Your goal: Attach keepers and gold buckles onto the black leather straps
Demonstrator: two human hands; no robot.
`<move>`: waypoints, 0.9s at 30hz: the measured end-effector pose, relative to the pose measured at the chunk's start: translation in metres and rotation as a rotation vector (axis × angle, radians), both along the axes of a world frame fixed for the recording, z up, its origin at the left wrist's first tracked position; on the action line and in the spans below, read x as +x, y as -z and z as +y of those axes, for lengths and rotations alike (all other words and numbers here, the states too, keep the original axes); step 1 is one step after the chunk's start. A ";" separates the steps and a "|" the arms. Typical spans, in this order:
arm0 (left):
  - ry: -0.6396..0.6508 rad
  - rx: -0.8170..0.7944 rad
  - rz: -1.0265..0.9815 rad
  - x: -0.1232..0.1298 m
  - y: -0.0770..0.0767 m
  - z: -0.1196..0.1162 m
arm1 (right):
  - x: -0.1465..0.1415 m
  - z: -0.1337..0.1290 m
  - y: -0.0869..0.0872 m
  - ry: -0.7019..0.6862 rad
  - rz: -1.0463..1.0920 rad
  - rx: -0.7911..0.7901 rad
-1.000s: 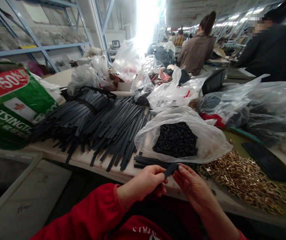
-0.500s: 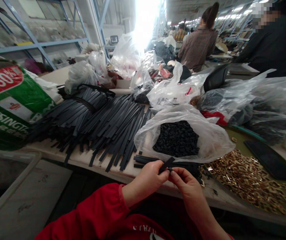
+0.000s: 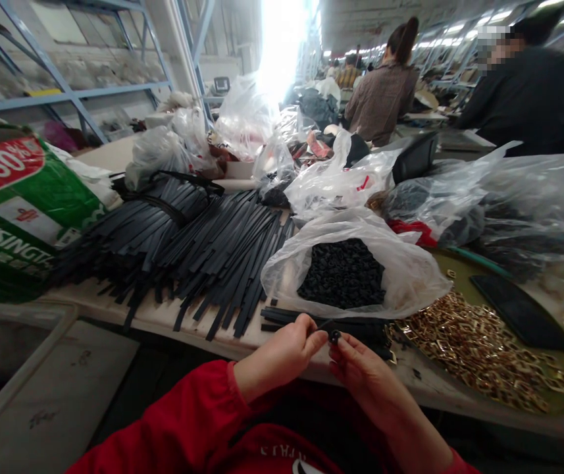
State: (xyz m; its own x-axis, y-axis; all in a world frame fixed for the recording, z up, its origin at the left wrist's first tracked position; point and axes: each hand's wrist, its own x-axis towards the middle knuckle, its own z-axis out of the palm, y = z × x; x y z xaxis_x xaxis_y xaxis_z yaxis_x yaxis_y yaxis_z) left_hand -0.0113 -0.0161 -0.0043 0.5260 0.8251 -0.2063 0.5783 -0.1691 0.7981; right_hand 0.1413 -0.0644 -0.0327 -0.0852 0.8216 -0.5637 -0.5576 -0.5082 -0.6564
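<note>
Pale tabletop (image 3: 158, 309) lay under a fan of black strips (image 3: 217, 257).
My left hand (image 3: 284, 350) pinched a dark strip (image 3: 324, 324), almost edge-on, pointing right; my right hand (image 3: 358, 363), pinched closed, gripped a small black loop (image 3: 334, 336) just beside it.

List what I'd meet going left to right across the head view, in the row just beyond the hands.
Green package with red printing → spread-out black strips → small black pieces in an open plastic bag → heap of gold-coloured metal pieces.
</note>
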 end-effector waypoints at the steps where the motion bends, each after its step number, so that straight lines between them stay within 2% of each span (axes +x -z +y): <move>1: 0.004 0.014 0.017 -0.002 -0.002 -0.001 | 0.000 0.001 -0.001 0.021 0.005 -0.006; 7: 0.045 0.242 0.190 -0.004 -0.001 -0.010 | -0.001 0.001 0.000 0.069 -0.074 0.001; 12: 0.041 0.336 0.231 0.000 0.003 -0.016 | -0.004 -0.003 0.008 0.062 -0.274 0.091; 17: 0.056 0.350 0.260 0.001 0.001 -0.020 | -0.006 -0.004 0.010 0.095 -0.348 0.121; 23: 0.076 0.356 0.292 0.002 0.001 -0.021 | -0.007 -0.007 0.007 0.068 -0.481 0.186; 27: 0.152 0.242 0.186 -0.002 -0.001 -0.018 | 0.000 -0.010 0.007 -0.040 -0.553 0.259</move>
